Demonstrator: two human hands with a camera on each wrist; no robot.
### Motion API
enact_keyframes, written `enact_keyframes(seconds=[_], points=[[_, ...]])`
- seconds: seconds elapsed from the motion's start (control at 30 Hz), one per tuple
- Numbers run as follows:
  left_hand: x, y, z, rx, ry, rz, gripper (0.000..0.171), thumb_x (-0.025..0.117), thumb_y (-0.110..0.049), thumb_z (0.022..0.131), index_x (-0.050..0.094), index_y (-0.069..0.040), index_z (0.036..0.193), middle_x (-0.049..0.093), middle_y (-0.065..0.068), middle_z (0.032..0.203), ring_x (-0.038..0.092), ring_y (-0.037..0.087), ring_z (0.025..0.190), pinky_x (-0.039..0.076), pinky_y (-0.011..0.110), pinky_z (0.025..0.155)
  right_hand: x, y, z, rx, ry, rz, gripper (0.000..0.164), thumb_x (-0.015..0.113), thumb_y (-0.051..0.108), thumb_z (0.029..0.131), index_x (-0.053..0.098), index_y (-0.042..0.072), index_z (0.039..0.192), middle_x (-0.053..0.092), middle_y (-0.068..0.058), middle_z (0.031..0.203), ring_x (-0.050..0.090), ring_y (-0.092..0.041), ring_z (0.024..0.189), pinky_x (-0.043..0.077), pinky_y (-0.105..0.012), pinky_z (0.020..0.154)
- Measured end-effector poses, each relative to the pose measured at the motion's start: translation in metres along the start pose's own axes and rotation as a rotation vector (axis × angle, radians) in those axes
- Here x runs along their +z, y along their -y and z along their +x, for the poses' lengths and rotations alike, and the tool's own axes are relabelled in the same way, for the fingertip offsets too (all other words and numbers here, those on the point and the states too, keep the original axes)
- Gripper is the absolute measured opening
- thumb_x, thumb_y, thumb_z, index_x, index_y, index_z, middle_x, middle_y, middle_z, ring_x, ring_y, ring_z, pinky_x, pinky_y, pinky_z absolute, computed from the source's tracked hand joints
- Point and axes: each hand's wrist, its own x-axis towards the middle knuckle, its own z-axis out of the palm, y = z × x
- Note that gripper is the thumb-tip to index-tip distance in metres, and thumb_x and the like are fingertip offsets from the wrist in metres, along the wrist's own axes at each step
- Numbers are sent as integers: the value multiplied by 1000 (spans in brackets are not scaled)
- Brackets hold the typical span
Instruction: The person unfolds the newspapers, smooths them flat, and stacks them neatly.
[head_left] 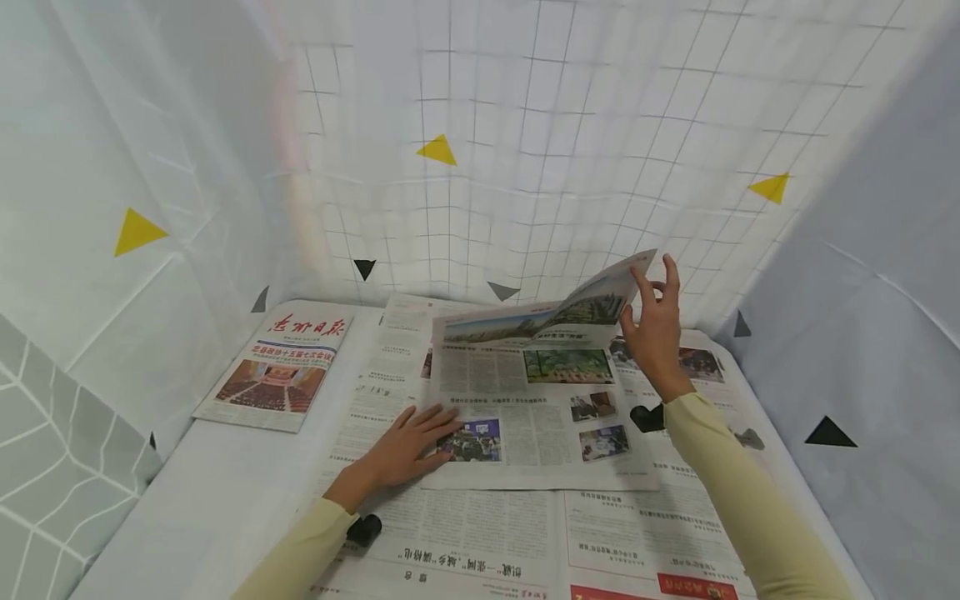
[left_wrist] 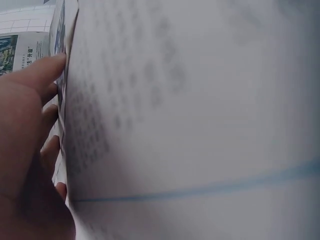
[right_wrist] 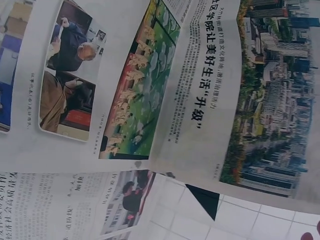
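Note:
A newspaper sheet [head_left: 525,450] with colour photos lies in the middle of the table, its far part raised and bent back toward me. My right hand [head_left: 656,329] holds the raised part's right edge between thumb and finger, other fingers lifted. In the right wrist view the raised page [right_wrist: 215,100] shows a city photo; only fingertips appear at the lower right corner. My left hand [head_left: 412,446] rests with spread fingers on the sheet's left edge. Up close, the left wrist view shows that hand [left_wrist: 22,135] beside blurred newsprint [left_wrist: 200,125].
Larger newspaper pages [head_left: 480,533] lie spread beneath the sheet. A folded newspaper [head_left: 273,383] with a red masthead lies on the white table [head_left: 202,475] at the left. Pale hanging sheets [head_left: 480,208] with grid lines and triangles enclose the table's back and sides.

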Motion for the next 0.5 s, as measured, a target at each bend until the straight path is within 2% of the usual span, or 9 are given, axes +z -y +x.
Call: enact_keyframes(seconds=[0.13,0.27,0.37,0.5], points=[[-4,-2,-2,17,-2,3,56,61,-31,103,49,-13,154,43,12,164,36,42,153,26,72,120,2,-2,-6,22,68,-15,61,62,0,97,44,9,155,15,-24,170,50,-46,128,46,-58,76],[-6,-1,-4,57,-18,13,53,63,-30,101,53,-13,151,48,12,161,41,42,150,30,73,117,6,-3,-13,57,148,-3,59,62,1,97,47,11,153,16,-25,170,48,-48,131,48,-64,84],[-5,1,-6,73,-19,16,52,64,-29,101,55,-13,149,50,11,159,43,41,149,31,72,116,8,-4,-18,49,187,3,56,63,0,97,50,10,150,20,-26,169,48,-50,130,48,-67,86],[-6,2,-7,62,13,-18,52,64,-30,101,54,-15,150,50,9,160,42,39,150,28,72,118,10,-7,-19,21,211,34,54,62,-1,96,51,7,149,27,-28,165,46,-52,129,49,-67,87]])
